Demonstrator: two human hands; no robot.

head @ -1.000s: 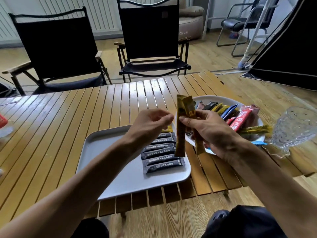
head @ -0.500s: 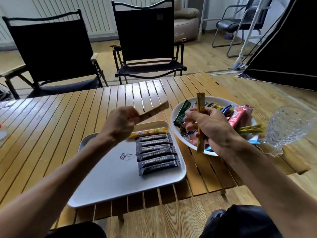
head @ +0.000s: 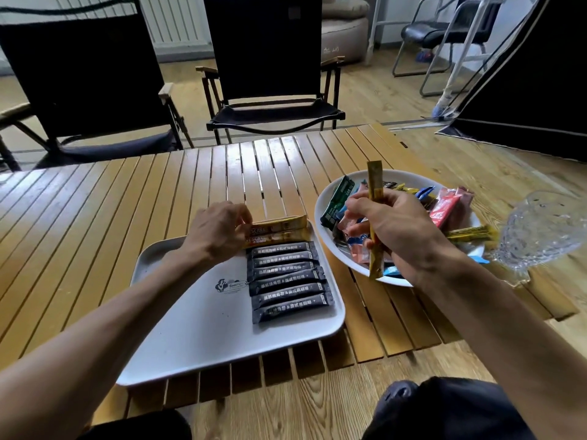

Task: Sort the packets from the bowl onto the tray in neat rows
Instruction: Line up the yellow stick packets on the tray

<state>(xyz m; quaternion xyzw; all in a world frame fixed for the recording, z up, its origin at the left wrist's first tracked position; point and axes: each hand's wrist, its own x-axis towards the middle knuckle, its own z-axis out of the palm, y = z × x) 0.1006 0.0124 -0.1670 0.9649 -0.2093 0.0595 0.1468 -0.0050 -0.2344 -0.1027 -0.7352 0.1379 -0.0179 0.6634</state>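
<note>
One slatted table point(head: 95, 217) carries your tray point(head: 197, 338) and, rightward, the bowl point(head: 409, 179). Six black packets point(head: 287, 279) lie rowed on the tray; your left hand point(head: 216, 231) pinches a gold packet point(head: 282, 223) beyond them, your right hand point(head: 403, 230) grips a gold stick point(head: 374, 182) upright over the bowl.

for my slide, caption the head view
Left hand pinches a gold packet beyond the black packets on the tray; right hand grips a second gold packet over the bowl.
</note>
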